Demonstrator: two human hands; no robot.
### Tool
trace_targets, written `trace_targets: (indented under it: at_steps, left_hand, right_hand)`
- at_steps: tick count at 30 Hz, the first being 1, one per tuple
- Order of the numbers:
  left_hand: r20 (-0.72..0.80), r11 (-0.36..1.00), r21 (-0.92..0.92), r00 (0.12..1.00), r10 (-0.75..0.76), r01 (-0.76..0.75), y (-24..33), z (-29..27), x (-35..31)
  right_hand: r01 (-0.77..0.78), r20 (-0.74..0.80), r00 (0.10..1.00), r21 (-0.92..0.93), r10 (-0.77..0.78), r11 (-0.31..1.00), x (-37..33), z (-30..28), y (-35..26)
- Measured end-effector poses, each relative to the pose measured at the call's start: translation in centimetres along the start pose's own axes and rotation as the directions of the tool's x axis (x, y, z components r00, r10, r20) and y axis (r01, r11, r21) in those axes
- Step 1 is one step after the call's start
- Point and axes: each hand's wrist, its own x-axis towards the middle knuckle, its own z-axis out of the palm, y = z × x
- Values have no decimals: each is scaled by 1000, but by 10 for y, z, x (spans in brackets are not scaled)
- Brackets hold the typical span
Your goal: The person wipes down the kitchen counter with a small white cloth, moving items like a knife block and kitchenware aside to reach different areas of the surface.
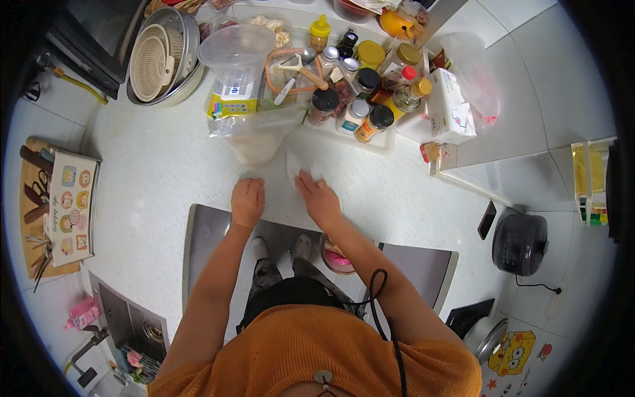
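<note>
My right hand (322, 204) lies on the white countertop (165, 152) with its fingers on a thin white tissue (294, 169), pressing it against the surface. To its left, my left hand (248, 200) rests near the counter's front edge, its fingers curled into a loose fist with nothing visible in them. Just beyond the hands stands a clear plastic bag (254, 144) with pale powder inside. Behind that bag are a yellow and white packet (233, 99) and a clear round plastic lid or bowl (237, 46).
A tray (383, 142) of seasoning jars and bottles fills the back, with a tissue box (451, 109) on its right. Nested colanders and bowls (162, 59) stand back left. A phone (487, 220) and dark rice cooker (520, 243) sit right; a knife rack (69, 205) and sink (132, 321) lie left.
</note>
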Motion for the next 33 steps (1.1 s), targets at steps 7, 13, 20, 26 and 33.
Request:
trace_targets:
  at_steps: [7, 13, 20, 26, 33]
  left_hand:
    - [41, 998, 62, 999, -15, 13, 3, 1, -2]
    - [53, 995, 95, 999, 11, -16, 3, 7, -2]
    - [51, 994, 111, 999, -19, 13, 12, 2, 3]
    - [99, 990, 142, 995, -7, -7, 10, 3, 4]
    - [92, 989, 150, 996, -11, -3, 13, 3, 4]
  right_hand:
    - [-109, -39, 994, -87, 106, 990, 53, 7, 23]
    - [-201, -166, 969, -97, 183, 975, 16, -3, 83]
    - [-369, -187, 922, -147, 340, 918, -39, -30, 147]
    - [-573, -216, 806, -51, 551, 818, -63, -46, 165]
    - [-556, -354, 702, 270, 618, 786, -67, -50, 147]
